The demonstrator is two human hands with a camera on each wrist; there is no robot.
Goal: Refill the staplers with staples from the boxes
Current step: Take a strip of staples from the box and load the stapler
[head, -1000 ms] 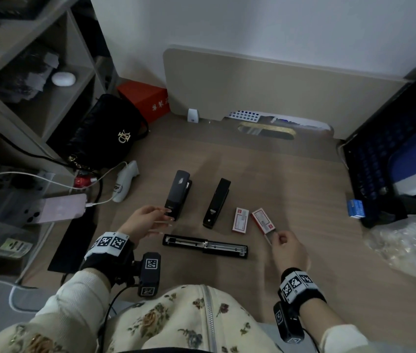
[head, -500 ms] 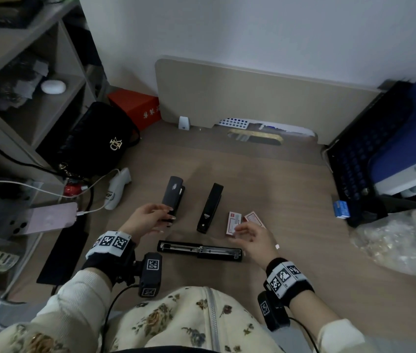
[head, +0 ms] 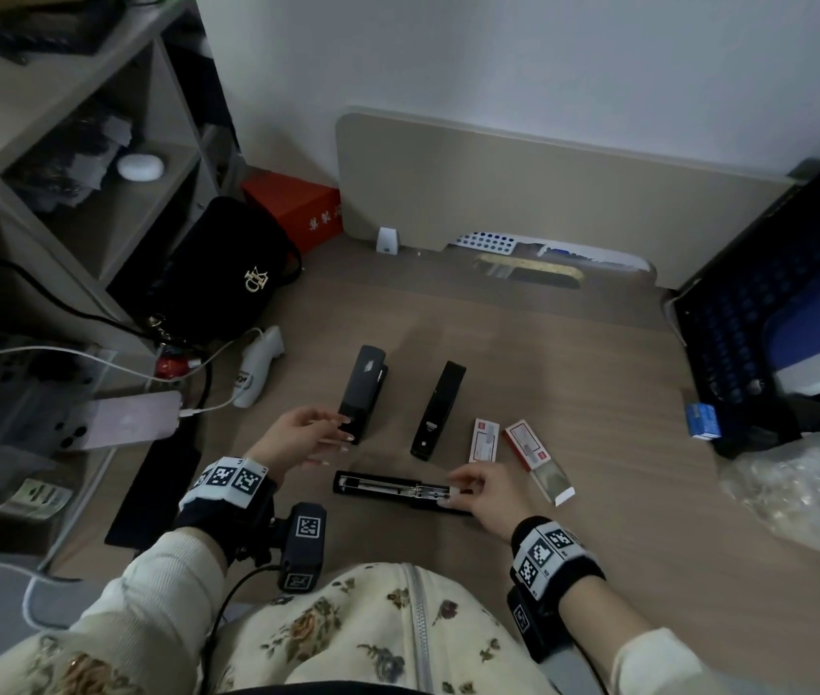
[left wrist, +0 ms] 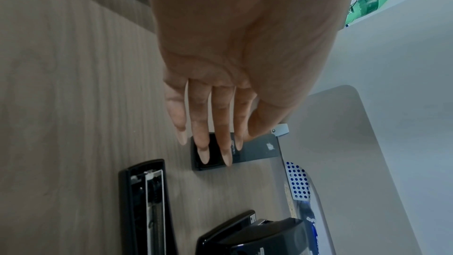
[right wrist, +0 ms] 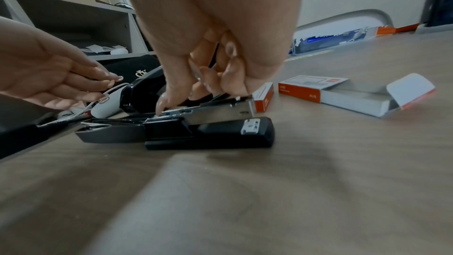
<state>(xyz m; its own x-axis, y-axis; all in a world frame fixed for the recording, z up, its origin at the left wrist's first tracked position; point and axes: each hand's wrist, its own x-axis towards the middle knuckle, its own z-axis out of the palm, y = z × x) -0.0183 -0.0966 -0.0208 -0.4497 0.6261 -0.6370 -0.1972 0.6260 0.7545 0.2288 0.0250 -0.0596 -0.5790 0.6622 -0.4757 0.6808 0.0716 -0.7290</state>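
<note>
Since a moment ago my right hand (head: pixel 480 491) has come away from the staple boxes and over to the open stapler (head: pixel 387 486); my left hand (head: pixel 305 433) has stayed near the gray stapler (head: pixel 365 398).

I start with the biggest thing. The tabletop (head: pixel 573 353) holds it all. Three staplers lie on it. The gray stapler and the black stapler (head: pixel 438 411) lie side by side, shut, and point away from me. The open stapler lies nearest to me, folded out flat. Its long side runs left to right, across my front, between my two hands.

Next come the boxes. The shut box (head: pixel 484 440) lies just beyond my right hand. The open box (head: pixel 538 459) lies beside it, farther right, with its tray slid out toward me.

Now the hands. My left hand is flat and loose, fingers straight, holding nothing. Its fingertips (left wrist: pixel 203 154) reach over the near end of the gray stapler; I cannot tell if they touch it. My right hand is curled over the right half of the open stapler. One fingertip (right wrist: pixel 163 107) is down on the metal staple track (right wrist: pixel 218 109). Something thin and shiny shows between the curled fingers. I think it is a strip of staples, but it is too small to be sure.

My right hand is the nearer one to the track. I think the next move is to lay staples along that left-to-right track.
</note>
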